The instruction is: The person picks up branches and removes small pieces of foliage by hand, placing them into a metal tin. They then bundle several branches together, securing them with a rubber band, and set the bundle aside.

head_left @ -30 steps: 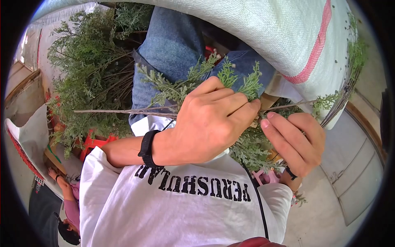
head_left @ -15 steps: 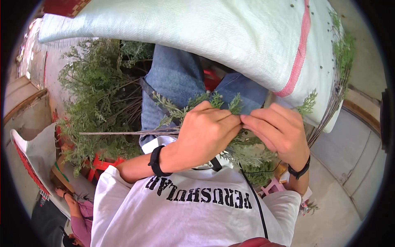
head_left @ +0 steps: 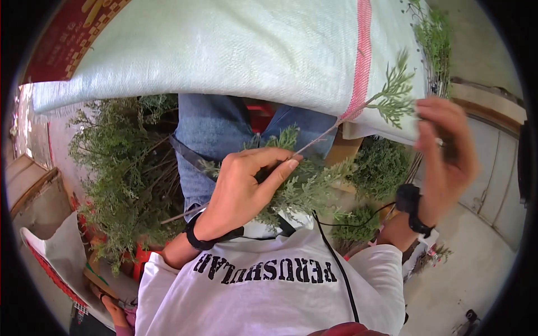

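Note:
My left hand (head_left: 246, 182) pinches the thin brown stem of a leafy branch (head_left: 316, 140) between thumb and fingers, above my lap. From that grip the stem slants up and right to a feathery green tip lying against the white woven sack. More grey-green sprigs (head_left: 305, 187) spread under and beside the hand, and a bare stem end sticks out past its wrist. Off to the right my right hand (head_left: 448, 143), somewhat blurred, is raised with fingers apart and nothing visible in them. It is just right of the green tip, not touching it.
A white woven sack (head_left: 252, 50) with a red stripe covers the far side. Bundled greenery (head_left: 123, 168) is piled on the left; further bunches (head_left: 381, 168) stand at right and against the sack's right edge (head_left: 434, 45). A black cable (head_left: 339, 257) hangs down my shirt. Another person's arm (head_left: 115, 311) shows lower left.
My right hand has left the left hand's side and moved right, its fingers opening. The branch tip now points up and right from my left hand, which has shifted slightly left.

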`<state>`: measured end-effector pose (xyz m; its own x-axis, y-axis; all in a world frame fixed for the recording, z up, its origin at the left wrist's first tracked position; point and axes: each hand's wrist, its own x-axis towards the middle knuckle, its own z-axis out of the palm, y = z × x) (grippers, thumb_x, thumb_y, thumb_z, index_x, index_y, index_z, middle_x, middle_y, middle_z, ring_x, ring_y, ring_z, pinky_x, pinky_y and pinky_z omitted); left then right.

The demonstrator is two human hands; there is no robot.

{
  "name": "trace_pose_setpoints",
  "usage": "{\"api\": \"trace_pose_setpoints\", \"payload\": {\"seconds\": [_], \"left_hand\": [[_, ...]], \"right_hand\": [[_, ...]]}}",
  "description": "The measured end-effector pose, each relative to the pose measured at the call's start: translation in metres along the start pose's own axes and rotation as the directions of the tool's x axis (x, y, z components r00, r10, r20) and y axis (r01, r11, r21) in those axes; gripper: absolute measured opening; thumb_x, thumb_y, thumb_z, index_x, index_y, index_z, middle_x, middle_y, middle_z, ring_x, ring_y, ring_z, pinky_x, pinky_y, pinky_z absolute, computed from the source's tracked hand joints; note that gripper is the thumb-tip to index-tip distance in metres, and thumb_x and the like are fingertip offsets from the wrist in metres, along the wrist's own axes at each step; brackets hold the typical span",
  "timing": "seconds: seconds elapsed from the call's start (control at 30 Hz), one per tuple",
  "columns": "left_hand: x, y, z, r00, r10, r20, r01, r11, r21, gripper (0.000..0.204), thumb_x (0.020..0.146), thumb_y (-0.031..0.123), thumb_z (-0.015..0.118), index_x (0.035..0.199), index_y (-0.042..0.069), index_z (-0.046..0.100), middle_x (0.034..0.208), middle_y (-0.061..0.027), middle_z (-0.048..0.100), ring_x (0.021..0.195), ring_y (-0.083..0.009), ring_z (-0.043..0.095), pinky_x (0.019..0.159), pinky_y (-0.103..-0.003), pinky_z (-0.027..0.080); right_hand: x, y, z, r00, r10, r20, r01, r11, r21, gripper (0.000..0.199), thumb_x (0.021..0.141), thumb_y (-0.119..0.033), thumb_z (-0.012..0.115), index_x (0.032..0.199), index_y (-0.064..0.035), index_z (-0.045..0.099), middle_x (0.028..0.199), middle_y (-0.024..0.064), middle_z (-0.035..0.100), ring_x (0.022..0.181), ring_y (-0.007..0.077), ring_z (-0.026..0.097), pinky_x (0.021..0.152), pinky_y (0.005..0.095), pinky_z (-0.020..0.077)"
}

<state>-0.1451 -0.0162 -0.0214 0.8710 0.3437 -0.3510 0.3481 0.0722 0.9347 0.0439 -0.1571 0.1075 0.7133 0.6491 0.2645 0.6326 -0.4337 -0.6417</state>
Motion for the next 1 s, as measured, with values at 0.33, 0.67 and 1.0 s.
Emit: {"api": "trace_pose_setpoints", "payload": {"seconds": [0.33,0.67,1.0], "left_hand": [[0.013,0.022,0.010,0.933,0.345,-0.102,-0.320,0.926,0.202,0.018,0.089,0.002,0.073,0.106,0.000,0.070,0.080,-0.0078,0.063,0.068,-0.0166,0.063,0.066,-0.030,0.051],[0.022,0.037,0.019,0.888,0.440,-0.132,-0.423,0.895,0.141,0.014,0.099,0.001,0.055,0.112,-0.001,0.058,0.071,-0.0050,0.058,0.060,-0.0105,0.052,0.057,-0.029,0.045],[0.019,0.062,0.010,0.950,0.072,0.303,0.042,0.934,-0.354,0.022,0.109,0.019,0.044,0.106,0.001,0.057,0.058,0.0014,0.042,0.049,-0.0056,0.035,0.049,-0.025,0.030]], "right_hand": [[-0.031,0.027,0.030,0.998,-0.035,-0.056,0.049,0.958,0.282,0.014,0.085,0.006,0.072,0.099,0.0031,0.071,0.105,0.0139,0.071,0.077,0.0146,0.067,0.062,0.0229,0.0500],[-0.040,0.052,0.030,0.963,0.265,-0.059,-0.152,0.707,0.691,0.015,0.098,-0.007,0.062,0.109,0.0030,0.066,0.111,0.0161,0.066,0.067,0.0117,0.059,0.056,0.0223,0.0427],[-0.036,0.054,0.064,0.990,-0.026,0.135,-0.076,0.712,0.698,0.013,0.093,-0.002,0.070,0.104,0.0051,0.070,0.096,0.0082,0.073,0.082,0.0125,0.068,0.069,0.0246,0.0546]]}}
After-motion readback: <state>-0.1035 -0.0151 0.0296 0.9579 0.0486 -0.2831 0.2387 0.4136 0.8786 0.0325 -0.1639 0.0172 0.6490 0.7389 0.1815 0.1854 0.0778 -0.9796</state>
